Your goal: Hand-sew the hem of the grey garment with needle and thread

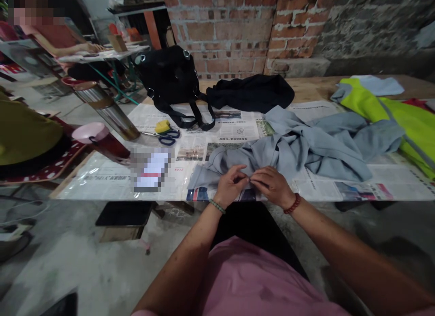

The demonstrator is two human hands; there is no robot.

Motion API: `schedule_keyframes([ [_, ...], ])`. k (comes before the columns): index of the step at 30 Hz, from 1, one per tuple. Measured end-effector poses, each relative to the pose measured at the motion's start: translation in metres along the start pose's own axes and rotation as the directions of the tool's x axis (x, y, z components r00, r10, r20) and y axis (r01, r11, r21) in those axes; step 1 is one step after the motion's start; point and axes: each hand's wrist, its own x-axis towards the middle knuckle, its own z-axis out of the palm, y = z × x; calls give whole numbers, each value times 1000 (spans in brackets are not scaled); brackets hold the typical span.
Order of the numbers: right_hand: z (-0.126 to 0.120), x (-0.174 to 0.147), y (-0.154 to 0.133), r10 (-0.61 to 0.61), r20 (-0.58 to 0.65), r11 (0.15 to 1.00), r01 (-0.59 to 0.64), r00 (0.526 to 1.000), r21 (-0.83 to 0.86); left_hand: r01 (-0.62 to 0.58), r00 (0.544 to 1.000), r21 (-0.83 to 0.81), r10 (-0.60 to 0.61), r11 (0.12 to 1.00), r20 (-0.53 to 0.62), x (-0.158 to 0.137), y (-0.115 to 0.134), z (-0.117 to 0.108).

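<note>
My left hand (234, 183) and my right hand (271, 184) meet at the fingertips over the table's front edge. Both are closed in a pinch, and whatever lies between the fingers is too small to make out. Just beyond them a crumpled grey garment (306, 143) spreads across the newspaper; its near part lies right behind my fingers. A phone (152, 170) with a lit screen rests to the left of my left hand. Farther left and back are dark-handled scissors (168, 137) beside a small yellow item (162, 126).
Newspaper under clear plastic covers the table (102, 173). A steel flask (107, 108) and a pink-lidded cup (102, 139) stand left. A black backpack (170, 78), dark cloth (251, 91) and a yellow-green vest (404, 121) lie farther back. Another person (50, 32) sits at a table back left.
</note>
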Motion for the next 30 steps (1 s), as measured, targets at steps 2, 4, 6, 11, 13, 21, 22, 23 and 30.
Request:
schedule_keyframes([
  [2, 0, -1, 0, 11, 9, 1000, -11, 1000, -7, 1, 1000, -8, -1, 1000, 8, 0, 0, 0],
  [4, 0, -3, -3, 21, 8, 1000, -21, 1000, -11, 2, 1000, -7, -2, 1000, 12, 0, 1, 0],
  [6, -1, -3, -7, 29, -25, 1000, -29, 999, 5, 0, 1000, 7, 0, 1000, 12, 0, 2, 1],
  [11, -11, 1, -24, 67, -113, 994, -57, 991, 90, -9, 1000, 31, 8, 999, 10, 0, 4, 1],
  [13, -17, 6, -30, 117, -124, 985, -99, 985, 143, -7, 1000, 55, 7, 998, 10, -1, 4, 1],
  [21, -28, 38, -26, 637, 311, 176, -526, 705, 832, -31, 999, 66, 29, 997, 34, -1, 9, 1],
  [22, -30, 42, -23, 625, 386, 66, -539, 679, 840, -29, 999, 70, 27, 997, 38, -1, 9, 0],
  [23, -31, 46, -20, 602, 446, -8, -554, 662, 832, -28, 999, 75, 25, 997, 39, 0, 9, 0],
  [30, -33, 59, -2, 531, 332, 332, -552, 779, 765, -30, 999, 91, 27, 995, 27, 1, 3, 0],
])
